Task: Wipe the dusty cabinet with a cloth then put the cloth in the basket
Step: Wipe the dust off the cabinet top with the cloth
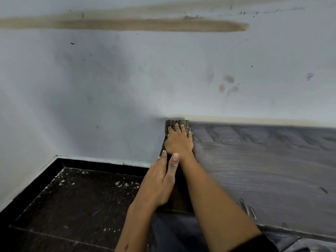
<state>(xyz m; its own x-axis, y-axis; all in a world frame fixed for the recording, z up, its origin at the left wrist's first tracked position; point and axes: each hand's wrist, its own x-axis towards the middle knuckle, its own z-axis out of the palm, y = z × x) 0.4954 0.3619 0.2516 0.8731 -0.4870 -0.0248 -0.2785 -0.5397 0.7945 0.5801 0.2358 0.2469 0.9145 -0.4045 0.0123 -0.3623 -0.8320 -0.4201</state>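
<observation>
The dark grey cabinet top (263, 160) fills the right half of the view, streaked with pale dust. At its far left corner, against the wall, lies a brown checked cloth (177, 123). My right hand (179, 140) presses flat on the cloth with straight fingers. My left hand (161, 180) rests on the cabinet's left edge, thumb on top and fingers down the side. The strip under my right arm looks darker than the dusty surface to its right. No basket is in view.
A stained pale wall (127, 79) rises right behind the cabinet. To the left and below is a dark tiled floor (76, 202) with white specks and a black skirting. My dark-clothed lap (174, 231) sits at the bottom centre.
</observation>
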